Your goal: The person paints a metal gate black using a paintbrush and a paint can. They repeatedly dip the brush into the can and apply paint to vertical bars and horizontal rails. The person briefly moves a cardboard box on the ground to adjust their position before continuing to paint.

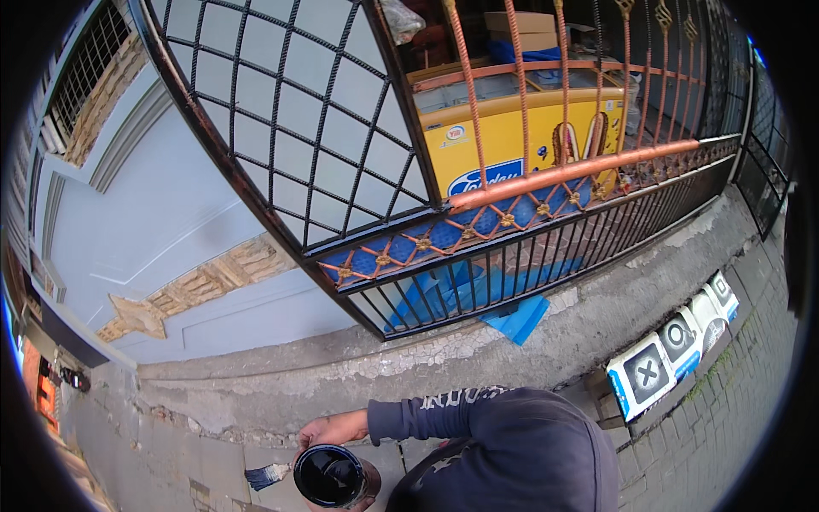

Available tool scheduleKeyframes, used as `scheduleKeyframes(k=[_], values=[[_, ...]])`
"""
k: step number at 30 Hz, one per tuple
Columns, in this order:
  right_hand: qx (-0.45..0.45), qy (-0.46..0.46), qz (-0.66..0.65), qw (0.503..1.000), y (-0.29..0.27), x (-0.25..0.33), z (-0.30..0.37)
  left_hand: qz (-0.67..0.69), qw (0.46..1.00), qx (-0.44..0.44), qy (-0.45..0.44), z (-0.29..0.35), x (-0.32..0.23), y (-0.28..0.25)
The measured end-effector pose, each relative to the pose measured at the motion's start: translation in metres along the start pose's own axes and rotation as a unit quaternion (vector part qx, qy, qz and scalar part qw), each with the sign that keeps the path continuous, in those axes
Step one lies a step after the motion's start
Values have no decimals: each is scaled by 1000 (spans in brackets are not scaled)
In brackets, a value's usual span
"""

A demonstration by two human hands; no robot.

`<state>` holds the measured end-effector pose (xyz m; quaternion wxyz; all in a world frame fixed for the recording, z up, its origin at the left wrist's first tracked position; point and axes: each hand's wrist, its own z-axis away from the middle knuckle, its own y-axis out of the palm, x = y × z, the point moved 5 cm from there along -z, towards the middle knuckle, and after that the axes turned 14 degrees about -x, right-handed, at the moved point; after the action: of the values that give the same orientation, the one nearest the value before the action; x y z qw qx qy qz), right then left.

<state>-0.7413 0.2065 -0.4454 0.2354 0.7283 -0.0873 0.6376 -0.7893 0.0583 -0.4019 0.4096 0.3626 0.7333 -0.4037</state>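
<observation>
An open paint can (328, 476) filled with glossy black paint is held up at the lower middle, its outside stained reddish brown. My right hand (331, 429), on a dark grey sleeve, is closed at the can's far rim, its fingers partly hidden. From behind the can a paintbrush (268, 475) sticks out to the left, with black-coated bristles and a pale, smeared ferrule. Its handle is hidden, but it leads toward my right fingers. Only a sliver of my left hand (316, 508) shows under the can at the lower edge, supporting it.
A metal fence (512, 218) stands ahead, partly black, partly copper-coloured. Behind it is a yellow chest freezer (486, 141). Blue plastic sheeting (519, 320) pokes out beneath. A low concrete ledge (426, 363) runs along its base. White blocks with dark symbols (648, 375) sit at right.
</observation>
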Motion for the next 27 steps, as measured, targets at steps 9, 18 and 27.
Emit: scheduleKeyframes(k=[9,18,27], values=[[-512,-2,-37,858,-105,-97,192,82,968,231,49,-23,42,18],[-853,34,-480,204,-18,-442,599,104,914,388,62,15,21,128],[-853,-102,-512,23,-62,-463,739,45,880,469,64,61,-14,353]])
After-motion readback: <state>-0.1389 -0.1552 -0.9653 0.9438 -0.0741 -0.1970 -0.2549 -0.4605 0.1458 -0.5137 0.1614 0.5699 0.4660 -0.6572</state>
